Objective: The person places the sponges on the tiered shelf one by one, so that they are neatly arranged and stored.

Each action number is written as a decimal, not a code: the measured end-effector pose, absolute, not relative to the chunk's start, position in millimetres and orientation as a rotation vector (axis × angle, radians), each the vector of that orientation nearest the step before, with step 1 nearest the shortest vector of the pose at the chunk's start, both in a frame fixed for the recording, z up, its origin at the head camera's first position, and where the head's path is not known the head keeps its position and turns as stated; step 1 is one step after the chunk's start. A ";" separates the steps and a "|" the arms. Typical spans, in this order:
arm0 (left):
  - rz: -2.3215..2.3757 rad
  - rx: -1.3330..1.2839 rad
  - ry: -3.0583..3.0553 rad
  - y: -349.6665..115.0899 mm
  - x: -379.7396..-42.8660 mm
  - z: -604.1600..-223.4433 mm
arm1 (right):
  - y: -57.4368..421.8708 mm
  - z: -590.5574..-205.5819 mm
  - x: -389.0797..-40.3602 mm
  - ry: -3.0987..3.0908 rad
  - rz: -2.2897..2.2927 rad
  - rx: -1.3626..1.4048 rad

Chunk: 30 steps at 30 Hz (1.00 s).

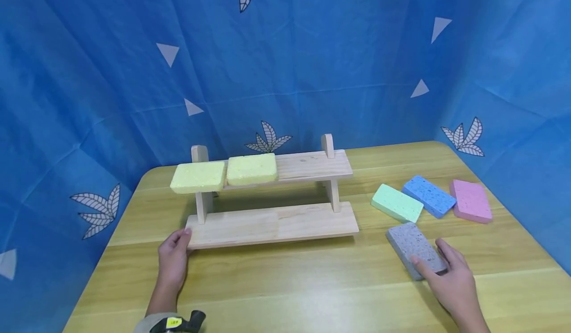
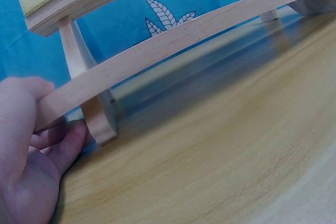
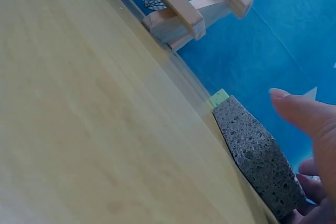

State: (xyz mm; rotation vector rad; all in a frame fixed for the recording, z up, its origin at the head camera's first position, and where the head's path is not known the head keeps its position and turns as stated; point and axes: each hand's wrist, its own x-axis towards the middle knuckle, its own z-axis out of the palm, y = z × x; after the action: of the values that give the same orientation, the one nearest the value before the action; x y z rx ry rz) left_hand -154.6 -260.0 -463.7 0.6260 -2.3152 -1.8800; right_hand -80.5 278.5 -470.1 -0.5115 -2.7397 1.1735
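Hands: two; shelf: one; sponges: six.

We grip with our left hand, thumb above the fingers, while our right hand extends forward with its thumb spread from the fingers.

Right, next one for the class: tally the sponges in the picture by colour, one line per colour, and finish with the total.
Yellow sponges: 2
Green sponge: 1
Blue sponge: 1
Pink sponge: 1
Grey sponge: 1
Total: 6
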 end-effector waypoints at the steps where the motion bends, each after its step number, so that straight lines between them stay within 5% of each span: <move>1: -1.878 0.620 -2.320 -259.9 -155.1 -463.0 | 278.1 -470.2 -80.2 -2.753 1.146 -0.489; 30: -1.837 0.619 -2.337 -259.7 -154.6 -465.2 | 271.3 -473.4 -81.9 -2.839 1.013 -0.425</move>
State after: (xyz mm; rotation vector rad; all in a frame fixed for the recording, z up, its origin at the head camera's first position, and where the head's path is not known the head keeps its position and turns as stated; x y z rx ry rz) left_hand -154.6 -259.7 -465.2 0.6189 -2.3366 -1.8370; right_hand -81.9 271.3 -473.4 -0.4251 -2.8388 1.0132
